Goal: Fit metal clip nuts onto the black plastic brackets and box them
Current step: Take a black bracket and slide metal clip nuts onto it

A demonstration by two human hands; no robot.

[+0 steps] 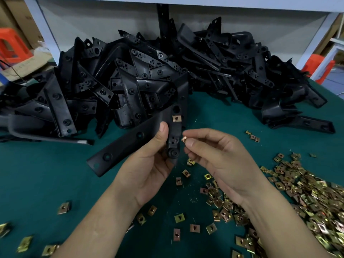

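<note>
My left grip (149, 164) clasps a bracket (130, 144), my right grip (219, 157) pinches a clip nut (184, 139); next I must line it up edge-on.

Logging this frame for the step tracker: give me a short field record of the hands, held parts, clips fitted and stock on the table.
left hand: grips a black bracket, thumb on its face
right hand: pinches one clip nut beside the bracket's narrow arm; contact unclear
clips fitted: one fitted clip nut visible on the held bracket
bracket stock: pile of brackets at the back of the green mat
clip stock: heap of clip nuts at right, strays scattered in front
</note>
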